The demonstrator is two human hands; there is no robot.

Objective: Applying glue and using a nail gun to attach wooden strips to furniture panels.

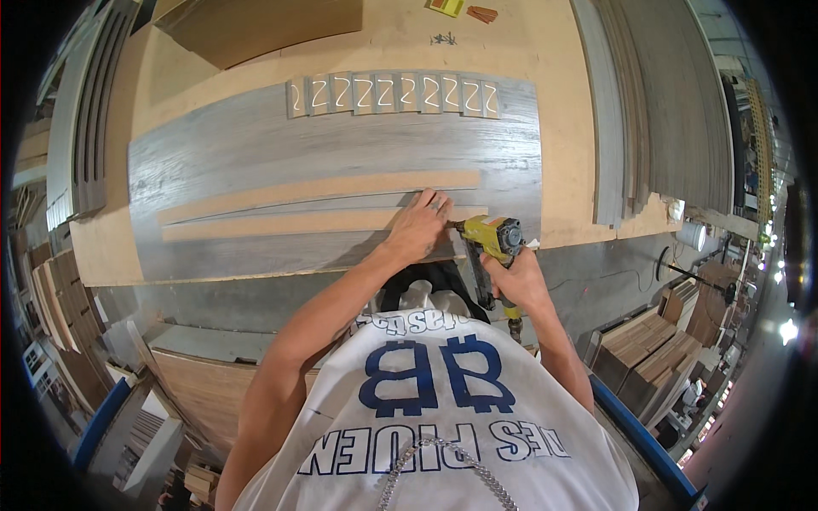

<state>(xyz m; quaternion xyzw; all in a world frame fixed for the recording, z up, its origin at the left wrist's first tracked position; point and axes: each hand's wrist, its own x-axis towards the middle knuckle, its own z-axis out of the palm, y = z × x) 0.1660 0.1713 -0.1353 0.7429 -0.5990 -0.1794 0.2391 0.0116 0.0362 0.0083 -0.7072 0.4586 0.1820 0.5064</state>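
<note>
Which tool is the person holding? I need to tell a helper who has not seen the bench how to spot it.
Start at the wide workbench and find the grey board lying on it. At that board's near right edge, the right hand grips a nail gun. Its yellow body is the only bright tool there.

Head-worn fisheye view, looking steeply down

It faces the workbench from close above the person's chest; straight edges bow toward the dark round rim.

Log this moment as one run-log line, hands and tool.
left hand: pressing thin wood strip on grey panel | right hand: gripping yellow nail gun at strip's end
</note>
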